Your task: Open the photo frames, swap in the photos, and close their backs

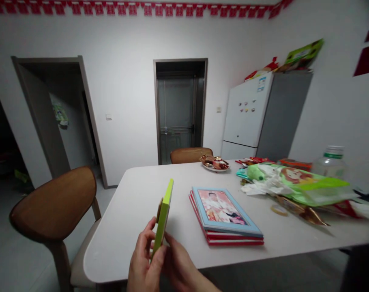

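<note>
A green picture frame [163, 223] stands upright, nearly edge-on to me, above the near edge of the table. My left hand [145, 257] grips its lower part, with the thumb on the near edge and the fingers on the left side. On the other side my right hand [182, 263] is closed against the frame's lower right face; some of its fingers are hidden. What the green frame's face shows cannot be seen. To the right lies a stack of frames: a light blue picture frame [225, 209] with a pink picture on top, red-edged frames [236, 240] beneath.
The white table [120, 219] carries a plate of wrapped items [215, 163], a green plastic package [312, 184], a tape roll [278, 209] and a clear jar [332, 164] on the right. Brown chairs [55, 202] stand at the left and far side. A fridge [248, 109] stands behind.
</note>
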Motion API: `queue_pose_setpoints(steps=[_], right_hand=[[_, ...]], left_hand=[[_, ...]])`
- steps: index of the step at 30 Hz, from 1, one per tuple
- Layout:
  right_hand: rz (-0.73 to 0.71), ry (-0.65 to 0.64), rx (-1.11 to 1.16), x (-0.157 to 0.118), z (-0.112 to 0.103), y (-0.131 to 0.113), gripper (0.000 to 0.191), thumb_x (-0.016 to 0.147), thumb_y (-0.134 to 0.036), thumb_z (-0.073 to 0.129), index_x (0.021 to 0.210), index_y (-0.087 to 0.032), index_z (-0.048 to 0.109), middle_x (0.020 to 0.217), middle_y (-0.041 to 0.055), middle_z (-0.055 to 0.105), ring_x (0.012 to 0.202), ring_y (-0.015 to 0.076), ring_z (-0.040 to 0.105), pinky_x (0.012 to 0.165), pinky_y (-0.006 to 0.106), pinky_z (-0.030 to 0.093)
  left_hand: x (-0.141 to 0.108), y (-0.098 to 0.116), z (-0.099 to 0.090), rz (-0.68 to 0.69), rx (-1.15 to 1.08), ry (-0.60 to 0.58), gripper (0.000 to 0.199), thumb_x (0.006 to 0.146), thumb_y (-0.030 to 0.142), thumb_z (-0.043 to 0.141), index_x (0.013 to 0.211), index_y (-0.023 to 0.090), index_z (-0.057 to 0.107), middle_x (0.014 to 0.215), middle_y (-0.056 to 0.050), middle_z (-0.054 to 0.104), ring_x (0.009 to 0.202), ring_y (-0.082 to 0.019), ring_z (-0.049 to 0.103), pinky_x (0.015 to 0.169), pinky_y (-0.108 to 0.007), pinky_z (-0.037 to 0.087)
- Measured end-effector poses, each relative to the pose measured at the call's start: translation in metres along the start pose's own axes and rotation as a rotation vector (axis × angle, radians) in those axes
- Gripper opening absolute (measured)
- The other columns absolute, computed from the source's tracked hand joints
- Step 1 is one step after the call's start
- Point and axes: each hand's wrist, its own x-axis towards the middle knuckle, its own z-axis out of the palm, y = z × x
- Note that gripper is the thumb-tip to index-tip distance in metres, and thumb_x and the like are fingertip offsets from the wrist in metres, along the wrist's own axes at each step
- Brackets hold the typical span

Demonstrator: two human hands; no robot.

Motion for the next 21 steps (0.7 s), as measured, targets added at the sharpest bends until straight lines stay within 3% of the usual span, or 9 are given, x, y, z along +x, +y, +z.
queue_pose_setpoints(steps=[3,5,8,10,13,17,21], right_hand=[[-0.144,0.103,0.116,-0.005,0.01,-0.021,0.031,0.071,-0.041,0.05,0.093,-0.019,0.055,0.081,0.0037,0.063,0.071,0.0156,0.058,0.063,0.027,0.045],[-0.286,0.212,0.014,-0.008,-0.004,-0.054,0.035,0.07,-0.036,0.052,0.102,-0.021,0.051,0.09,0.0028,0.062,0.075,0.0155,0.058,0.064,0.026,0.046],[-0.337,0.352,-0.281,-0.009,-0.051,-0.116,0.051,0.07,-0.029,0.049,0.119,-0.023,0.039,0.09,0.0023,0.063,0.07,0.016,0.059,0.059,0.026,0.046],[-0.257,0.429,-0.504,-0.008,-0.09,-0.153,0.058,0.069,-0.024,0.047,0.125,-0.019,0.032,0.081,0.0026,0.065,0.06,0.0159,0.059,0.053,0.026,0.046],[-0.216,0.675,-0.843,-0.005,-0.14,-0.192,0.059,0.069,-0.022,0.046,0.125,-0.011,0.035,0.072,0.0034,0.066,0.053,0.0147,0.058,0.05,0.024,0.044],[-0.173,0.757,-1.047,-0.002,-0.178,-0.211,0.045,0.063,-0.018,0.051,0.107,-0.013,0.057,0.071,0.0044,0.067,0.059,0.0155,0.059,0.055,0.022,0.043],[-0.156,0.739,-1.085,0.0,-0.193,-0.208,0.036,0.058,-0.018,0.053,0.092,-0.016,0.065,0.073,0.0047,0.067,0.065,0.0172,0.06,0.059,0.022,0.042]], left_hand=[[0.008,0.018,0.025,-0.029,-0.217,0.006,0.029,0.073,0.036,0.051,0.095,0.02,0.044,0.122,-0.011,0.047,0.108,-0.023,0.048,0.084,-0.031,0.043],[0.019,0.029,0.038,-0.02,-0.312,0.031,0.043,0.069,0.031,0.056,0.106,0.02,0.037,0.114,-0.01,0.052,0.103,-0.022,0.051,0.084,-0.031,0.044],[0.043,0.04,0.058,-0.052,-0.463,0.056,0.062,0.064,0.024,0.06,0.117,0.02,0.027,0.112,-0.007,0.055,0.099,-0.02,0.054,0.083,-0.03,0.044],[0.058,0.04,0.075,-0.132,-0.525,-0.023,0.058,0.064,0.021,0.058,0.115,0.016,0.031,0.11,-0.008,0.056,0.095,-0.02,0.056,0.08,-0.029,0.046],[0.073,0.026,0.11,-0.233,-0.458,-0.192,0.047,0.069,0.013,0.051,0.113,0.012,0.033,0.104,-0.009,0.061,0.089,-0.018,0.06,0.077,-0.028,0.048],[0.082,0.001,0.149,-0.252,-0.277,-0.23,0.039,0.072,0.011,0.048,0.111,0.015,0.041,0.104,-0.007,0.061,0.091,-0.017,0.059,0.079,-0.028,0.046],[0.086,-0.017,0.158,-0.252,-0.151,-0.22,0.035,0.069,0.013,0.052,0.104,0.019,0.049,0.102,-0.004,0.062,0.097,-0.02,0.055,0.085,-0.032,0.041]])
